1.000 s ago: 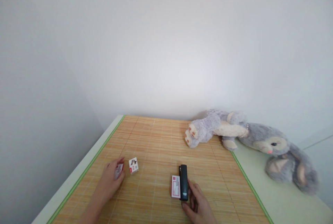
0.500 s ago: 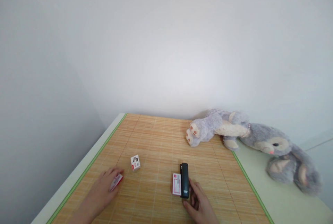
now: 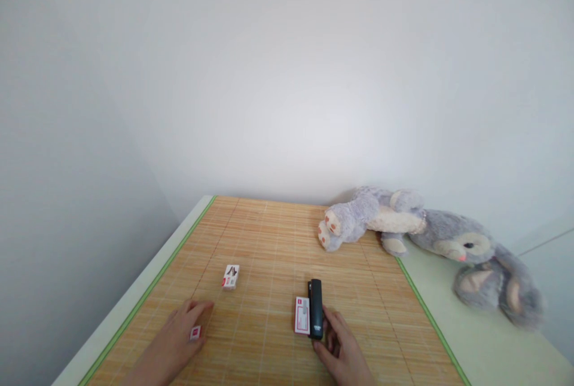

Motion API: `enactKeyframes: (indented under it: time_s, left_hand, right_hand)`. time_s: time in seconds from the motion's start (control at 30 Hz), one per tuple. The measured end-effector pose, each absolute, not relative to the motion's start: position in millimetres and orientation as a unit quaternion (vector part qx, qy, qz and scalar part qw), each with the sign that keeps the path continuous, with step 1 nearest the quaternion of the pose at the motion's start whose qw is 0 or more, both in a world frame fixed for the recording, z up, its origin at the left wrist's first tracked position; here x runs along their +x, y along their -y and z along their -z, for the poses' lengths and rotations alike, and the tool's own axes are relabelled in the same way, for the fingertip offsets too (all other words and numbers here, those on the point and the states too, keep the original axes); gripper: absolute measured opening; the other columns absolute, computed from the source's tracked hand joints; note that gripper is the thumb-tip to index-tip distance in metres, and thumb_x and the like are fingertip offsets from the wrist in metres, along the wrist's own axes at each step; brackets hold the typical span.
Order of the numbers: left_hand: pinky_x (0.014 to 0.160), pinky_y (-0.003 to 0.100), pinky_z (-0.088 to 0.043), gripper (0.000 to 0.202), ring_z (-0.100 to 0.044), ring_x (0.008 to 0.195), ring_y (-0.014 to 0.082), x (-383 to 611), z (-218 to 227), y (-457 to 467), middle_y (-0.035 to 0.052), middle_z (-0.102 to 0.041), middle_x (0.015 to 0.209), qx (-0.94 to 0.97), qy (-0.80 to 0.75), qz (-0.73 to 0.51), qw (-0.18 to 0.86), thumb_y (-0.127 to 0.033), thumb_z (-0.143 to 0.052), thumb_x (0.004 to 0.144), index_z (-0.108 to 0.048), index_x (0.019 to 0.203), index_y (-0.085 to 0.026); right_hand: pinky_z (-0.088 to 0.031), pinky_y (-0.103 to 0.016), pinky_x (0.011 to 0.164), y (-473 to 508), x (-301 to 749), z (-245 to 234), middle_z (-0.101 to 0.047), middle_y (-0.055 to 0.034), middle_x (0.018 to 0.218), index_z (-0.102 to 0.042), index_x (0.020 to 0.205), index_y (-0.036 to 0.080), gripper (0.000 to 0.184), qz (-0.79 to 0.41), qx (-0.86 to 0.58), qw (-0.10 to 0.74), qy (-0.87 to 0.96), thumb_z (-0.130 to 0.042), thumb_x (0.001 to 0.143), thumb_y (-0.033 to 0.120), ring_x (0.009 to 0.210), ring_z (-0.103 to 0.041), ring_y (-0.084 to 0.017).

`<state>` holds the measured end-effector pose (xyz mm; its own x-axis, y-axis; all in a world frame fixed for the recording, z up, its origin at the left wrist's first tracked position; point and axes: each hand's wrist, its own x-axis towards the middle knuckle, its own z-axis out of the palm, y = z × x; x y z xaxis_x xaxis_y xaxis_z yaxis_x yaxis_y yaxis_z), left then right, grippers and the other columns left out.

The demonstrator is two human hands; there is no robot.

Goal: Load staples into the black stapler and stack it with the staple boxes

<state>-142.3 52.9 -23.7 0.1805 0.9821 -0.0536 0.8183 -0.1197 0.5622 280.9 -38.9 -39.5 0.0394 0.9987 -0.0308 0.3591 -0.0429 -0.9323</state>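
Note:
My left hand (image 3: 179,338) rests low on the bamboo mat (image 3: 269,242), its fingers curled round a small red-and-white box (image 3: 195,333) that shows at the fingertips. A second small white-and-red box (image 3: 230,276) lies flat on the mat beyond that hand, apart from it. My right hand (image 3: 339,351) sits at the near end of a black stapler (image 3: 315,308), fingers touching its right side. A red-and-white staple box (image 3: 302,316) lies flat against the stapler's left side.
A grey and cream plush rabbit (image 3: 430,239) lies at the back right, half on the mat, half on the pale green tabletop (image 3: 484,350). White walls close the back and left. The table's left edge (image 3: 134,302) runs beside my left hand.
My left hand has drawn back toward me with its small box, away from the other small box, which now lies flat. The right hand stays at the stapler.

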Motion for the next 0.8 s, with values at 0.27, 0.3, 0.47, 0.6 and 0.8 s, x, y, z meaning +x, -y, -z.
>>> enactKeyframes:
  time_s: [0.27,0.3,0.47,0.6,0.8]
  left_hand:
    - [0.095,0.042,-0.059,0.041,-0.068,0.112,0.0264,-135.1,-1.1,-52.5,0.0041,-0.066,0.128,0.676,-0.614,-0.304,0.272,-0.039,-0.046,0.093,-0.065,0.128,-0.032]
    - [0.102,0.044,-0.055,0.041,-0.065,0.118,0.027,-142.2,-2.2,-50.6,0.0034,-0.067,0.126,0.69,-0.61,-0.289,0.262,-0.035,-0.046,0.091,-0.067,0.126,-0.032]
    - [0.111,0.047,-0.047,0.056,-0.063,0.125,0.0314,-167.1,6.0,-38.8,0.004,-0.069,0.127,0.73,-0.589,-0.164,0.306,-0.028,-0.058,0.074,-0.067,0.13,-0.033]
    - [0.111,0.05,-0.045,0.07,-0.058,0.132,0.0348,-134.0,8.3,-35.7,0.0087,-0.064,0.139,0.714,-0.618,-0.132,0.3,-0.037,-0.065,0.075,-0.055,0.144,-0.029]
    - [0.107,0.049,-0.046,0.081,-0.061,0.128,0.0348,-51.8,2.6,-34.0,0.0083,-0.061,0.145,0.709,-0.596,-0.125,0.356,-0.046,-0.074,0.072,-0.047,0.147,-0.033]
  right_hand:
    - [-0.053,-0.032,0.069,36.9,283.7,39.0,-0.06,-0.0062,0.104,-0.051,0.147,0.02,0.064,-0.402,-0.602,0.386,0.572,-0.063,0.085,0.03,0.075,-0.06,-0.019]
    - [-0.054,-0.033,0.07,36.9,283.8,39.0,-0.06,-0.0065,0.105,-0.051,0.147,0.02,0.064,-0.401,-0.602,0.385,0.573,-0.062,0.086,0.031,0.076,-0.06,-0.02]
    - [-0.054,-0.032,0.071,37.4,283.9,38.4,-0.06,-0.0072,0.108,-0.049,0.148,0.019,0.065,-0.406,-0.606,0.381,0.568,-0.062,0.086,0.032,0.076,-0.06,-0.019]
    - [-0.053,-0.032,0.068,37.5,283.0,39.4,-0.06,-0.0073,0.109,-0.049,0.148,0.02,0.066,-0.412,-0.608,0.381,0.562,-0.062,0.085,0.033,0.073,-0.059,-0.018]
    - [-0.053,-0.031,0.068,37.2,281.9,44.8,-0.061,-0.0071,0.11,-0.048,0.149,0.022,0.07,-0.403,-0.605,0.399,0.559,-0.065,0.082,0.032,0.075,-0.06,-0.019]
